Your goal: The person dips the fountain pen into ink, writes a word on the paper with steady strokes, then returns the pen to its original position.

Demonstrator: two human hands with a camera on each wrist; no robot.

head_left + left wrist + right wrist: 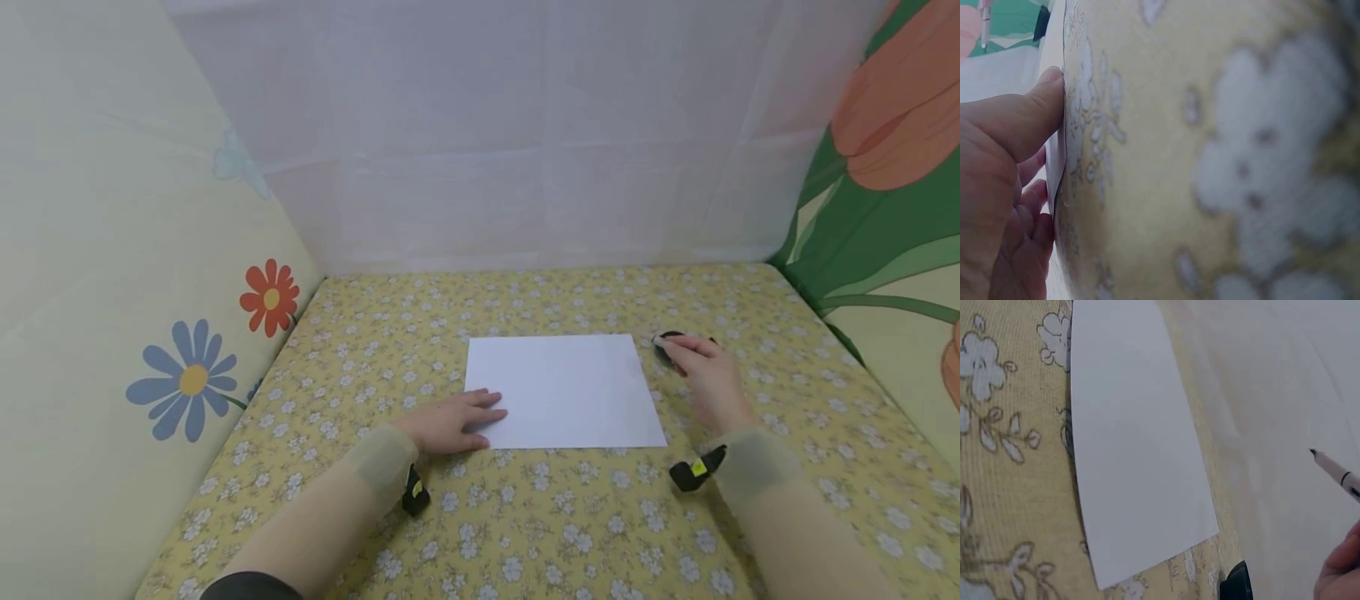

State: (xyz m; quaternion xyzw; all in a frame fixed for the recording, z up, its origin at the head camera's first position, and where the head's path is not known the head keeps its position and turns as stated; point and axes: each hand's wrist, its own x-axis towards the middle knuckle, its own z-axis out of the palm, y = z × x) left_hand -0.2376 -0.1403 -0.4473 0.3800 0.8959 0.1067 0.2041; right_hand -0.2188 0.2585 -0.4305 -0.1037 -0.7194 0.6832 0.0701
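Paper [566, 392], white, one sheet, blank: lay flat on the patterned cloth [517, 517], before the person, longer sides running left to right.

Left hand [450, 423]: rested at the near left corner of the sheet, fingers straight and spread over the white surface, thumb by the lower edge; it gripped nothing that I could see.

Pen [1333, 469], slim, pale-barrelled, dark-tipped: was held in the air beyond the right side of the sheet, near its far right corner, tip uncovered and apart from the paper.

Right hand [711, 375]: pinched the pen between thumb and fingers; the lie of the remaining fingers I could not tell.

Black object [1236, 584], one: lay just off the right end of the sheet, largely covered by the right hand from above; its kind I could not make out.

Wrist cameras, two, black, marked in yellow: one [416, 492] at the left wrist, one [697, 470] at the right.

Cloth ground: yellow, strewn with white blossoms.

Surroundings: white sheeting [525, 150] hung behind; to the left, a cream panel bore a blue flower [192, 379] and a red flower [271, 298]; to the right, large orange blooms [900, 108] stood among green leaves.
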